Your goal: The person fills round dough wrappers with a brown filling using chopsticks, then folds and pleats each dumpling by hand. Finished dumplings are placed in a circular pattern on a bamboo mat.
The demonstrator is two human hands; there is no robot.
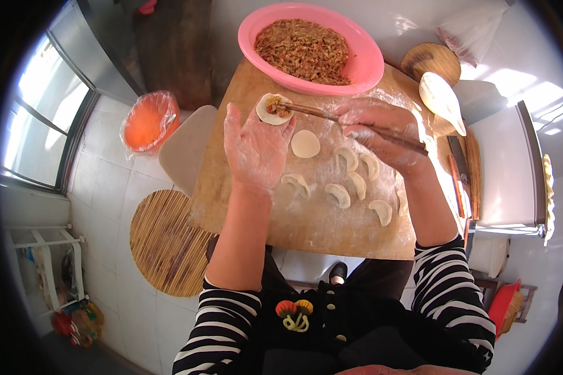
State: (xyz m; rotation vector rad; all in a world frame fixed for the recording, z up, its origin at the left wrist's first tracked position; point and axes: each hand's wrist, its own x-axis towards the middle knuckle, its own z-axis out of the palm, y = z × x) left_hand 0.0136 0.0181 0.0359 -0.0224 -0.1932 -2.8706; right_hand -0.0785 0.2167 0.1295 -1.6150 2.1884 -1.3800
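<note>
My left hand (257, 152) is floury and turned palm up. A round dough wrapper (265, 114) rests on its fingers, with a small lump of filling (275, 107) in the middle. My right hand (387, 129) grips a pair of wooden chopsticks (312, 111), whose tips touch that filling. A second flat wrapper (305, 144) lies on the wooden board (309, 229) between my hands. Several folded dumplings (338, 195) are spread over the board nearer to me; my right forearm partly covers one at the edge. Beyond my hands, a pink basin (366, 70) holds chopped filling (305, 51).
At the right stand a whitish scoop-shaped vessel (440, 96), a round woven mat (430, 64), a knife (460, 161) and a straw brush (473, 173). A lined orange bin (148, 124), a stool (185, 150) and a round reed mat (169, 243) are on the left.
</note>
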